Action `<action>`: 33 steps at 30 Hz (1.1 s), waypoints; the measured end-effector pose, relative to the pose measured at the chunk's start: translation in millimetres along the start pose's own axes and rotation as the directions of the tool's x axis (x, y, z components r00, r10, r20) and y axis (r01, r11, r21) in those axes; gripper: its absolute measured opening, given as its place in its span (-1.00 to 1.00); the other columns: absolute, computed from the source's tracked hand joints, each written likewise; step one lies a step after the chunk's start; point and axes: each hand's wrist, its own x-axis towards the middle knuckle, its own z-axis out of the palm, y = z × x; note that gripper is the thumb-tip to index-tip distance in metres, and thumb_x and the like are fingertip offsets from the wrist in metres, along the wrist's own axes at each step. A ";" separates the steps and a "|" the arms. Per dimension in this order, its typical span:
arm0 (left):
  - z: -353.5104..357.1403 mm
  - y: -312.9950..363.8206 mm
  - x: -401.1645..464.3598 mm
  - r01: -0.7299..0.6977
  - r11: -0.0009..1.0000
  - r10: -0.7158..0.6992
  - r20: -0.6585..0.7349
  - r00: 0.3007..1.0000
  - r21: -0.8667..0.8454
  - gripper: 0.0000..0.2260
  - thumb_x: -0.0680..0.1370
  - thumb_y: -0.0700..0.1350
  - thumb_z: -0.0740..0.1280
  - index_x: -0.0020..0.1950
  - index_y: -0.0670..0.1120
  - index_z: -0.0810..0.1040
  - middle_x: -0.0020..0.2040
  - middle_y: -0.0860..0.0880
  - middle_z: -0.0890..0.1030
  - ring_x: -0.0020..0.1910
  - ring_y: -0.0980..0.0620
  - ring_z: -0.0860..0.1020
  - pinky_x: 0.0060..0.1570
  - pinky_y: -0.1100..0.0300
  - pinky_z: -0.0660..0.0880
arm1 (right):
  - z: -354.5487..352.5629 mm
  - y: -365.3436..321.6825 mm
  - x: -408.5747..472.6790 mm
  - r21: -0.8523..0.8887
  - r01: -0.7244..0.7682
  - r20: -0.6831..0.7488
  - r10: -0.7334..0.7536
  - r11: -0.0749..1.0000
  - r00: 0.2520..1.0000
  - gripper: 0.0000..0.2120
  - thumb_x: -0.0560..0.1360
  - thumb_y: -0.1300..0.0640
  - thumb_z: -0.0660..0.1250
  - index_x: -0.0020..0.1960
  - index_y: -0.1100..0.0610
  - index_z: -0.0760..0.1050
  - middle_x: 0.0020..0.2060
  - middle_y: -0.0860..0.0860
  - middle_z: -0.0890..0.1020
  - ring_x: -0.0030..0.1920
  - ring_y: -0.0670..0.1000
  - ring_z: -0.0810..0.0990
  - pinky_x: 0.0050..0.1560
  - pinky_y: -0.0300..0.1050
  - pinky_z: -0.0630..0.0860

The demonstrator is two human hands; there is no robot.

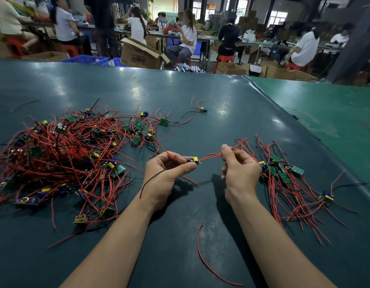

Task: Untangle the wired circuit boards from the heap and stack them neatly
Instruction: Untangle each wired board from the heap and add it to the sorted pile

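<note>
Both hands are up off the table working one board between them. Going left to right: the big tangled heap (pixel 61 154) of red-wired boards sits on the left of the dark green table (pixel 200 96), still looking like a proper bird's nest. Then the left hand (pixel 167 175), fingers and thumb curled round a single circuit board (pixel 194 160), pinching it by the end with the yellow and blue parts poking out toward the right. The board's red leads (pixel 211 156) run on rightward, pretty much level, into the right hand (pixel 239 171), which pinches them between thumb and fingers. So the whole thing lies stretched left-right between the hands, board end left, wire tips right. A black wire (pixel 153 179) droops down past the left wrist.

Looks to me like this one's already free of the heap and they're just straightening the leads. Next move, I'd guess, is laying it on the sorted stack (pixel 284 173) just right of the right hand, wires lined up with the rest so they don't snag again.
</note>
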 end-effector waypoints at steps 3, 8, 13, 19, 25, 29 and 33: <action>-0.7 -0.2 0.4 -0.006 1.000 0.006 0.000 1.000 0.006 -0.79 0.33 -0.42 0.49 -0.25 -0.18 0.52 -0.15 -0.16 0.71 -0.12 -0.03 0.69 -0.11 0.31 0.55 | -6.5 -0.1 6.0 -0.086 0.022 -0.032 -0.025 0.996 0.999 -0.75 0.45 0.13 0.50 -0.34 0.12 0.52 -0.52 -0.04 0.51 -0.53 -0.10 0.38 -0.54 -0.27 0.32; -1.4 -0.8 -0.8 -0.042 0.998 0.041 0.019 0.999 0.053 -0.79 0.33 -0.41 0.51 -0.28 -0.15 0.56 -0.11 -0.19 0.71 -0.08 -0.07 0.70 -0.09 0.28 0.56 | -7.6 1.3 9.1 -0.149 0.041 -0.054 -0.050 0.988 0.997 -0.72 0.50 0.11 0.44 -0.35 0.15 0.51 -0.50 -0.02 0.46 -0.48 -0.05 0.33 -0.46 -0.20 0.29; -2.4 -0.6 0.1 -0.058 0.997 0.057 0.013 0.998 0.044 -0.76 0.32 -0.41 0.51 -0.32 -0.09 0.58 -0.09 -0.21 0.71 -0.06 -0.11 0.69 -0.06 0.25 0.57 | -14.2 -7.3 17.9 0.078 -0.102 -0.091 0.109 0.992 0.990 -0.77 0.53 0.15 0.42 -0.30 0.15 0.62 -0.54 -0.09 0.53 -0.58 -0.16 0.34 -0.61 -0.32 0.24; -1.3 -1.7 -1.2 -0.063 0.997 0.062 0.019 0.998 0.045 -0.80 0.31 -0.41 0.51 -0.27 -0.18 0.55 -0.09 -0.20 0.71 -0.07 -0.11 0.70 -0.08 0.26 0.56 | -12.8 -7.5 21.7 0.258 -0.123 -0.156 0.167 0.958 0.973 -0.64 0.61 0.12 0.30 -0.34 0.20 0.52 -0.58 -0.04 0.43 -0.63 -0.14 0.27 -0.62 -0.32 0.18; -1.7 -0.3 -1.4 -0.059 0.997 0.056 0.053 0.997 0.052 -0.82 0.25 -0.33 0.54 -0.29 -0.15 0.58 -0.10 -0.20 0.71 -0.07 -0.11 0.70 -0.07 0.27 0.56 | -18.7 -7.0 25.0 0.126 -0.020 -0.123 0.035 0.992 0.992 -0.69 0.62 0.12 0.29 -0.29 0.18 0.55 -0.50 -0.02 0.49 -0.61 -0.15 0.30 -0.62 -0.31 0.24; -2.3 -1.0 0.0 -0.058 0.998 0.057 0.022 0.998 0.033 -0.81 0.26 -0.33 0.54 -0.30 -0.14 0.59 -0.10 -0.21 0.71 -0.08 -0.11 0.70 -0.08 0.27 0.56 | -23.7 -5.2 27.2 -0.147 0.210 -0.076 -0.223 0.967 0.972 -0.79 0.59 0.14 0.35 -0.19 0.15 0.63 -0.48 -0.11 0.59 -0.55 -0.15 0.40 -0.55 -0.25 0.41; -1.5 -2.3 -0.2 -0.066 0.996 0.064 0.033 0.997 0.060 -0.81 0.31 -0.40 0.52 -0.27 -0.17 0.58 -0.10 -0.21 0.71 -0.07 -0.13 0.69 -0.07 0.26 0.57 | -29.4 -2.2 31.1 -0.442 0.313 -0.105 -0.395 0.841 0.913 -0.78 0.58 0.11 0.35 0.02 0.25 0.68 -0.38 -0.08 0.62 -0.45 -0.05 0.52 -0.32 0.04 0.60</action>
